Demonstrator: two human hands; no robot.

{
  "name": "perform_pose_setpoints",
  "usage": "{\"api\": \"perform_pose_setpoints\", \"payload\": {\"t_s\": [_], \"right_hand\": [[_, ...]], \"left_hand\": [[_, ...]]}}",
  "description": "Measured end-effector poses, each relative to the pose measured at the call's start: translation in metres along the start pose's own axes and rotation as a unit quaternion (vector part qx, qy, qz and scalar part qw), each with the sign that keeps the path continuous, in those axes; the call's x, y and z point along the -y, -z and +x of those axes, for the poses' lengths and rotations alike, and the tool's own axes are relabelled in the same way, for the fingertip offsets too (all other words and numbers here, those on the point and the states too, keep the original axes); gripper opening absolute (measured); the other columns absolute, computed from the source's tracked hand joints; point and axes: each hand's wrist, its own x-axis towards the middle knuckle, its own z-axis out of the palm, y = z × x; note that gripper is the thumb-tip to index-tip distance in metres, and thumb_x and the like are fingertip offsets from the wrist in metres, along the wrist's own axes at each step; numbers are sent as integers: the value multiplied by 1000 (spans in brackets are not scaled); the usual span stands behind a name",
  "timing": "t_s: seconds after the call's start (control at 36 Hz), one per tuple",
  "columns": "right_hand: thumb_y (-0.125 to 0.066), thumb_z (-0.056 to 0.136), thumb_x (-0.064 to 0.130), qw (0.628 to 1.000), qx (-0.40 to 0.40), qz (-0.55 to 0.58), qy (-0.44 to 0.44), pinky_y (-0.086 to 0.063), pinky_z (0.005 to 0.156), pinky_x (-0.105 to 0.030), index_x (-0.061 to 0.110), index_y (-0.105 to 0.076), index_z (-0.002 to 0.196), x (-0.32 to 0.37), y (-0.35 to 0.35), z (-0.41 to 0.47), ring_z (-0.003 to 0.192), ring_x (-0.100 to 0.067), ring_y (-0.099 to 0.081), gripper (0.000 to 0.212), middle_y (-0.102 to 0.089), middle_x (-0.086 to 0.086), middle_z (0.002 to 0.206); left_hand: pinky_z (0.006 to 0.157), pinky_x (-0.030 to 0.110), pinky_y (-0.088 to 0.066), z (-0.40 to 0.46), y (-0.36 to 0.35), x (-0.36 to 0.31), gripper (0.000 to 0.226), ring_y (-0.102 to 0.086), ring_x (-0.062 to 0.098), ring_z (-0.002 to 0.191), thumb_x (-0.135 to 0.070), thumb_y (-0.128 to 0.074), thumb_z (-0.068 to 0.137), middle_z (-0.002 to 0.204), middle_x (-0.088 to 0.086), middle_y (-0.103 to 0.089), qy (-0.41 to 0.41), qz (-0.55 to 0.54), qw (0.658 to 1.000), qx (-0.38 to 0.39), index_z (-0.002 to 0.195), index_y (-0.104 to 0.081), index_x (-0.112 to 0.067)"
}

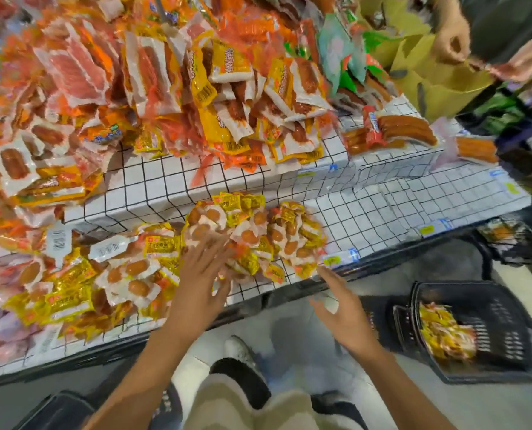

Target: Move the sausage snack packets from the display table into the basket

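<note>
A heap of yellow-and-white sausage snack packets (255, 231) lies on the lower shelf of the grid-patterned display table (367, 218). My left hand (205, 277) reaches over the heap's near left side with fingers spread, touching the packets. My right hand (342, 308) hovers just off the table's front edge, fingers spread and holding nothing. A black plastic basket (500, 330) stands on the floor at the right with several yellow packets (444, 333) inside. The frame is motion-blurred.
More sausage packets (72, 293) cover the table's left side and pile high on the upper tier (215, 97). Long sausage packs (398, 131) lie at the right. Another person's hands (454, 41) hold a yellow bag (441, 88). A second basket (513, 240) sits farther right.
</note>
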Motion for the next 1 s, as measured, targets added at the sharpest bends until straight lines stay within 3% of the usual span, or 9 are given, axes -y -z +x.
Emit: {"api": "perform_pose_setpoints", "payload": {"t_s": [0.17,0.31,0.44,0.5,0.58,0.75,0.83,0.94,1.0], "right_hand": [[-73,93,22,999,24,21,28,-26,115,-10,44,-46,139,-35,22,-58,138,9,-39,58,-47,22,146],[-71,95,22,999,32,35,14,-30,114,-13,31,-55,141,-94,60,-124,138,8,-41,49,-51,18,146],[-76,90,9,999,-23,31,-30,-43,109,-20,34,-55,140,-164,102,-194,135,5,-47,60,-52,22,145],[-75,90,8,997,-30,17,-63,-47,110,-35,26,-59,139,-189,122,-225,133,-11,-54,55,-56,9,145],[-77,90,16,990,-40,44,-131,-44,113,-48,20,-61,138,-221,154,-269,132,-20,-54,51,-54,-4,145],[-77,90,16,960,-139,53,-239,-34,100,-5,28,-50,137,-247,213,-326,127,-15,-54,55,-53,14,133],[-75,91,23,942,-154,53,-292,-30,106,-14,16,-49,144,-256,229,-346,133,-19,-49,59,-49,6,140],[-72,93,32,910,-192,80,-358,-29,111,-20,18,-44,149,-270,240,-363,138,-14,-44,64,-45,2,153],[-70,94,34,893,-202,95,-392,-29,114,-23,20,-39,153,-276,244,-367,143,-16,-40,68,-40,2,158]], "left_hand": [[125,43,-15,-52,-58,-61,55,-10,15,154,-11,-66,95,161,-6,-33,29,-21,999,39,147,-49,-20],[124,45,-16,-92,-134,-115,56,-5,26,154,-20,-68,94,162,-3,-27,39,-3,989,140,147,-49,-18],[105,64,-42,-103,-204,-176,63,-51,48,131,-5,-88,64,140,15,-59,-26,2,974,223,124,-69,-5],[101,56,-50,-100,-228,-200,65,-58,44,125,-8,-93,58,132,15,-65,-57,10,970,237,120,-71,-4],[116,29,-28,-91,-253,-232,62,-46,28,127,-5,-88,63,128,16,-66,-94,-4,959,267,122,-70,-4],[120,26,-15,-50,-292,-294,60,-31,21,148,-22,-66,90,155,-2,-40,-140,33,919,367,148,-47,-21],[119,22,-10,-30,-314,-319,59,-29,20,149,-24,-65,95,157,0,-37,-161,29,905,394,149,-44,-18],[113,8,-2,-4,-343,-340,56,-29,19,148,-19,-65,96,156,3,-39,-193,18,879,435,148,-45,-11],[115,14,-9,12,-360,-349,55,-36,23,145,-17,-68,95,153,6,-44,-199,18,867,457,146,-48,-10]]}}
